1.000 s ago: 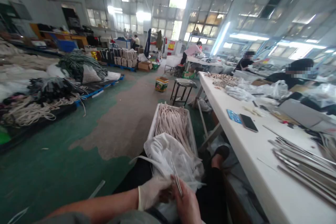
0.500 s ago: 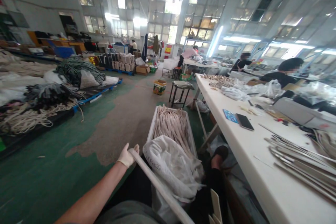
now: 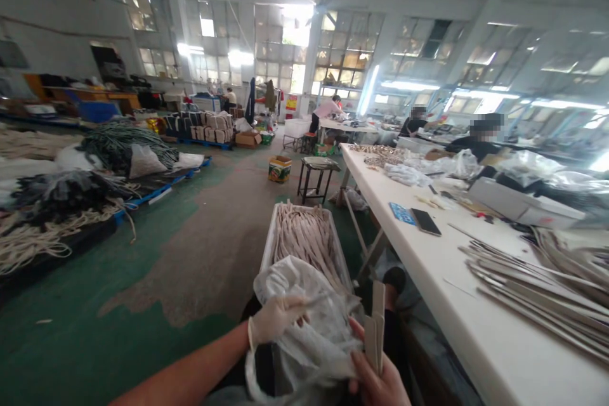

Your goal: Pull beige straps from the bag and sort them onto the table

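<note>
Nearest to us, our bare right hand (image 3: 375, 371) grips a small stack of flat, beige, round-ended strips (image 3: 374, 333), which stand upright from its fingers beside our right leg. Our left hand (image 3: 280, 317), in a thin cream-white glove, is curled over a crumpled, translucent white plastic bag (image 3: 316, 346) on our lap. Its fingertips are blurred, so we cannot tell whether they pinch anything. A narrow whitish loop (image 3: 251, 374) hangs below that wrist.

Just beyond the bag, a white rectangular plastic tub (image 3: 267, 241) holds a thick heap of long, pinkish-beige strips (image 3: 302, 228). On the white-topped table (image 3: 409, 260) to our right lie long, grey-beige flat strips (image 3: 518, 295), with a dark phone (image 3: 425, 221) farther along. We judge the work to be partway: a few pieces are in hand, while long strips lie in the tub and on the table. Farther off stand a dark-legged stool (image 3: 320, 165) and a printed cardboard carton (image 3: 279, 169).

Compared with half a second ago, our left hand has come in from the left of the bag, where it held a long pale strip's end, and our right hand has entered the view.
</note>
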Motion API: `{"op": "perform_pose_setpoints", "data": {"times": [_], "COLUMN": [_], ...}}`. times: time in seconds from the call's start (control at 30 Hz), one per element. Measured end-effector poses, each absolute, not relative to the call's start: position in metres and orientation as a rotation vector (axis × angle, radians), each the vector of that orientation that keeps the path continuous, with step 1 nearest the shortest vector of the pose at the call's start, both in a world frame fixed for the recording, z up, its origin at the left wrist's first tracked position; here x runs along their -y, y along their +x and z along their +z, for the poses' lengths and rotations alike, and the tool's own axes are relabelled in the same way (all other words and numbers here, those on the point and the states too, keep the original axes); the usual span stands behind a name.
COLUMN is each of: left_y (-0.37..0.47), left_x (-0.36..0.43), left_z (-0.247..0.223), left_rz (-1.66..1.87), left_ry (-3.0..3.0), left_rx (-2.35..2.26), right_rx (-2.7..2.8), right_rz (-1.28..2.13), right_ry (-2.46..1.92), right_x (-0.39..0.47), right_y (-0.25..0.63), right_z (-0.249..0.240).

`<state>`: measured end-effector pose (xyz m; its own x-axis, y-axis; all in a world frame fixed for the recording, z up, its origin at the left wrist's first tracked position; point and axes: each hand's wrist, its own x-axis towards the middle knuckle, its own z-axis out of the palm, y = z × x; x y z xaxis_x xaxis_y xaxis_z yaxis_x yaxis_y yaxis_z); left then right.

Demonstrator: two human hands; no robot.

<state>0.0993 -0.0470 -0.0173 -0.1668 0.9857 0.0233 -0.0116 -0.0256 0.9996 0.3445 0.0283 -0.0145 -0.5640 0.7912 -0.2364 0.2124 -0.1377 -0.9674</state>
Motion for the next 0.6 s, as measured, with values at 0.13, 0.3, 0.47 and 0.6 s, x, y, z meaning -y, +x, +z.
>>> {"op": "perform_pose_setpoints", "data": {"times": [0.13,0.3,0.47,0.6], "left_y": [0.137,0.128,0.132,0.151], "left_x": [0.065,0.075,0.075,0.066], "left_z": [-0.028,-0.023,0.000,0.010], "left_rz": [1.162,1.130,1.179,1.238], "left_ry": [1.202,1.189,1.306,1.386], "left_rx": [-1.155,-1.198,-1.075,-1.075], "right_rx": [1.521,1.436,1.575,1.802], "right_rz": [1.789,1.716,1.655,1.400], "right_ry": [-1.061,-1.105,-1.146,-1.235], "right_x": [-0.038,-0.030,-0.017,-0.009], "right_y": [0.331,0.336,0.326,0.316], "right_z": [0.005,0.017,0.025,0.038]}}
